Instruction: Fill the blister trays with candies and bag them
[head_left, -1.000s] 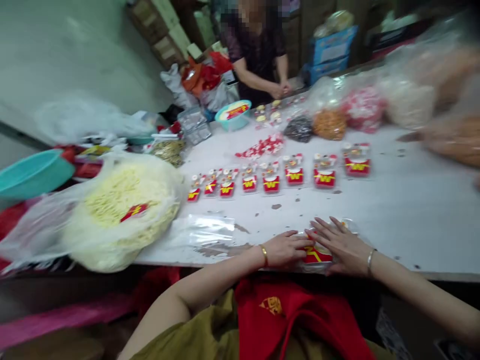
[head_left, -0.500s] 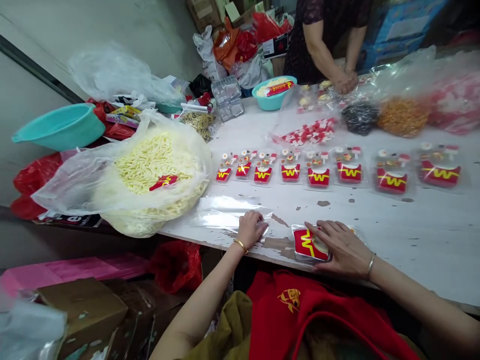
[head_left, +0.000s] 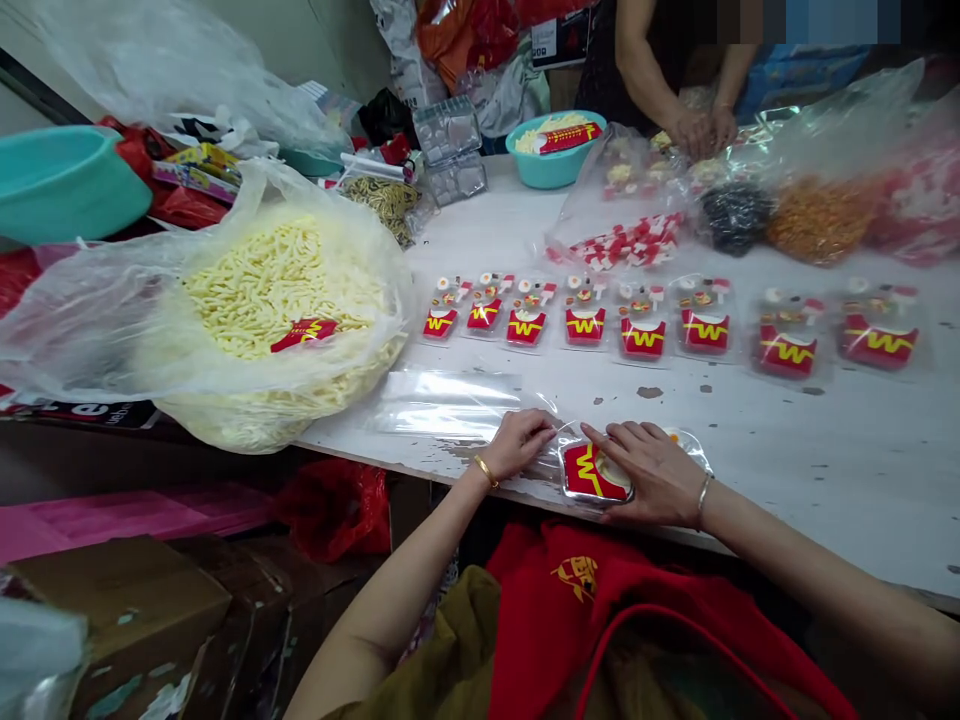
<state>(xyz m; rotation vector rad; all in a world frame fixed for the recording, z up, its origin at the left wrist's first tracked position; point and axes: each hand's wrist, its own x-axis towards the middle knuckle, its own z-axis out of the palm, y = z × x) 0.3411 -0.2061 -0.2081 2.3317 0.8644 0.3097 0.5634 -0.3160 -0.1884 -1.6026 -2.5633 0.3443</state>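
Near the table's front edge, my right hand (head_left: 660,478) rests over a clear plastic pack with a red and yellow W fries box (head_left: 586,472). Its fingers lie across the pack's top and the thumb is at the lower edge, gripping it. My left hand (head_left: 519,445) is just left of the pack, thumb and fingers pinched on the edge of a clear plastic bag (head_left: 553,404). How far that bag covers the fries box pack is hard to see. Flat clear bags (head_left: 450,402) lie behind and left of my left hand.
Several similar fries box packs (head_left: 585,325) stand in a row across the table (head_left: 772,450). A big bag of pale yellow fry-shaped pieces (head_left: 262,290) sits at left. Behind are a turquoise basin (head_left: 551,168), bags of small pieces (head_left: 817,220), and another person's hands (head_left: 701,132).
My left hand has moved right and pinched the clear bag's edge beside the pack. My right hand and the fries box pack have shifted slightly left. The view has tilted down.
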